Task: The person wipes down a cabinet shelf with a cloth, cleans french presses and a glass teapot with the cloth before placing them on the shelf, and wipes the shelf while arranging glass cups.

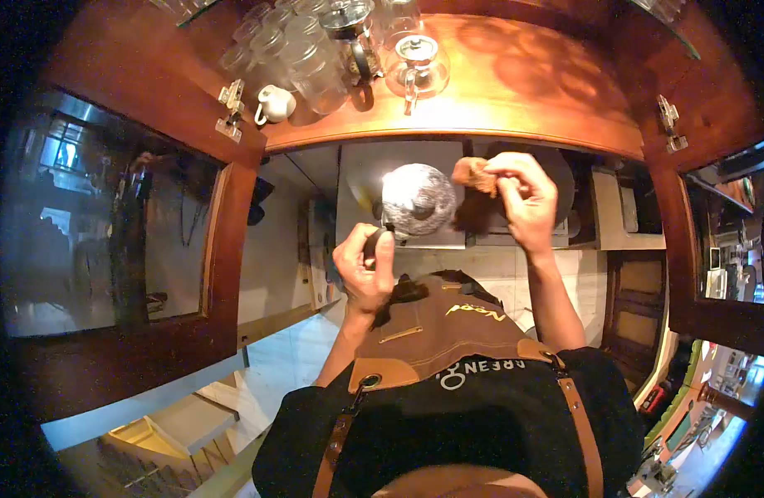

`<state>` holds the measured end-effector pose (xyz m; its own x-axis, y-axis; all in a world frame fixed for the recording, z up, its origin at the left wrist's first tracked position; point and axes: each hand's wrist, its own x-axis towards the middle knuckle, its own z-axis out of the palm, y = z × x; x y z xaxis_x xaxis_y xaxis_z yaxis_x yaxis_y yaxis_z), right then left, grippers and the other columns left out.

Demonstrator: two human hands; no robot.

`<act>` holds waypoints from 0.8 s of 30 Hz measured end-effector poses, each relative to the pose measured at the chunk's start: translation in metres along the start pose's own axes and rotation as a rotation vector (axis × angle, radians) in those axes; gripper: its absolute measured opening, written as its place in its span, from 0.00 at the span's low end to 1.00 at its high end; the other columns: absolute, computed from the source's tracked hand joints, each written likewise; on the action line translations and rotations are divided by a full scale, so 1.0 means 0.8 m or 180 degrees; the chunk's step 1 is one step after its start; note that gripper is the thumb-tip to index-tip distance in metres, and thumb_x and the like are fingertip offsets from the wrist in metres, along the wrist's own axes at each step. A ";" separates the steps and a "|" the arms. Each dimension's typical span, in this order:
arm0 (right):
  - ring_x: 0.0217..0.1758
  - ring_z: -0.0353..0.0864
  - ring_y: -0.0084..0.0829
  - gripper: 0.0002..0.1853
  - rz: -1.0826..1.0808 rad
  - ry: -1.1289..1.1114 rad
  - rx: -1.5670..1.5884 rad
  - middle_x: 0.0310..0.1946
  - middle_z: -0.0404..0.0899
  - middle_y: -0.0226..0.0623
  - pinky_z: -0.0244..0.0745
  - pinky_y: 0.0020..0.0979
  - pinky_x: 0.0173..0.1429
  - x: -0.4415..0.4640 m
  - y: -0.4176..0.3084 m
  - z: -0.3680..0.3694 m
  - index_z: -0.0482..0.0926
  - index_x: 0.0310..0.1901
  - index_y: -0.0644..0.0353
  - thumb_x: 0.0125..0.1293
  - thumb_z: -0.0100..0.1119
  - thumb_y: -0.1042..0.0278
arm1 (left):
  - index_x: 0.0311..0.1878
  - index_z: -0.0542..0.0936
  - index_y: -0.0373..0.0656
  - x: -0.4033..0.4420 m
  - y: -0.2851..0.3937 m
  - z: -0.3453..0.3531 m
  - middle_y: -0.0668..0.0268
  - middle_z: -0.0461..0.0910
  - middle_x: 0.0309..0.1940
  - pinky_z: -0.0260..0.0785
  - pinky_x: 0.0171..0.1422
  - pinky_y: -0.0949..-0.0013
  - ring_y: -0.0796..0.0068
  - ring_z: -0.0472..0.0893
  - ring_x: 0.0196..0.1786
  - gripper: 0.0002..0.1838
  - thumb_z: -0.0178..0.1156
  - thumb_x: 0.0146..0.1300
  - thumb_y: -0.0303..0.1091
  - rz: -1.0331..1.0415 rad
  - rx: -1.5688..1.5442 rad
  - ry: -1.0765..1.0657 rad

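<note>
My left hand (366, 266) is closed round the black handle (376, 241) of a round silvery pan-like vessel (417, 199). Its shiny surface looks mottled, and the exact kind of vessel is unclear. To the right of it, my right hand (525, 196) pinches a crumpled brown piece (476, 176) between thumb and fingers. That piece looks like a cloth or scouring pad, though its material cannot be made out. A small gap separates the brown piece from the vessel's right edge. Both hands are in front of my body, below the shelf edge.
A wooden cabinet shelf (515, 100) spans the top, with glass jars (307, 70), a French press (355, 37), a glass teapot (417, 70) and a white cup (275, 104). Glazed doors stand open at the left (251, 224) and right (674, 199).
</note>
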<state>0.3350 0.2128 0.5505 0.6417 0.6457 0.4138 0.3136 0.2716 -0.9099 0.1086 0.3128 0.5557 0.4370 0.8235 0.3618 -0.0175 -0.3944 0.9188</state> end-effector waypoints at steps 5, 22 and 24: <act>0.51 0.83 0.39 0.25 -0.1422 -0.1140 -0.0971 0.44 0.81 0.38 0.78 0.35 0.55 0.030 -0.097 0.000 0.85 0.44 0.61 0.42 0.56 0.90 | 0.28 0.74 0.37 0.002 -0.006 0.006 0.69 0.69 0.18 0.53 0.23 0.73 0.82 0.64 0.20 0.11 0.65 0.63 0.27 0.0187 0.0358 -0.0411; 0.39 0.89 0.41 0.08 0.1717 -0.0589 -0.1699 0.34 0.87 0.51 0.80 0.40 0.47 -0.096 0.340 -0.031 0.89 0.40 0.60 0.62 0.64 0.69 | 0.25 0.70 0.44 -0.045 -0.057 -0.066 0.81 0.62 0.22 0.47 0.30 0.78 0.91 0.57 0.27 0.16 0.56 0.73 0.31 -0.1132 -0.0446 0.0550; 0.47 0.87 0.52 0.15 0.2198 -0.0838 -0.2845 0.39 0.87 0.54 0.80 0.43 0.53 -0.100 0.411 -0.021 0.88 0.39 0.63 0.60 0.62 0.59 | 0.26 0.72 0.44 -0.056 -0.071 -0.075 0.83 0.61 0.21 0.45 0.28 0.78 0.92 0.56 0.25 0.15 0.57 0.73 0.31 -0.1272 -0.0220 0.0511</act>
<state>0.3985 0.2387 0.2187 0.7365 0.6170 -0.2773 0.4035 -0.7297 -0.5520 0.0358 0.3228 0.4964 0.2762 0.9610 -0.0093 0.0619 -0.0081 0.9980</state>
